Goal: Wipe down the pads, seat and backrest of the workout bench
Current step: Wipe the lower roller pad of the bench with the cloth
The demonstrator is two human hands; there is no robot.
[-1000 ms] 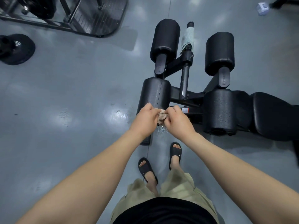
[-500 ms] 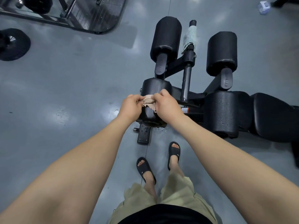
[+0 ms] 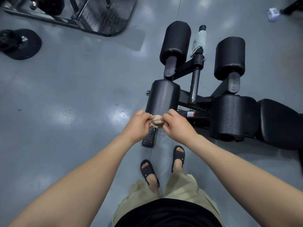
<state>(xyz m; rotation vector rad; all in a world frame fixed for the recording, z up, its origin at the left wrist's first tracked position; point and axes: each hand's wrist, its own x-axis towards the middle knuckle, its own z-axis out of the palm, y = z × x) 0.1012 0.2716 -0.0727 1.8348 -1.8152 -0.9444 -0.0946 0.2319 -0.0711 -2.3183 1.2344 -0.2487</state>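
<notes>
Two hands, left [image 3: 137,126] and right [image 3: 177,124], hold a small beige cloth [image 3: 157,122] bunched between them, fingers curled tight round it (a wringing grip, by judgement). The nearest roller pad [image 3: 162,97] lies just beyond the knuckles, its long axis running away from the person and both hands about equally near. The seat [image 3: 278,122] lies well to the right.

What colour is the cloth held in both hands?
Light beige, slightly pinkish; the head view shows the cloth best.
</notes>
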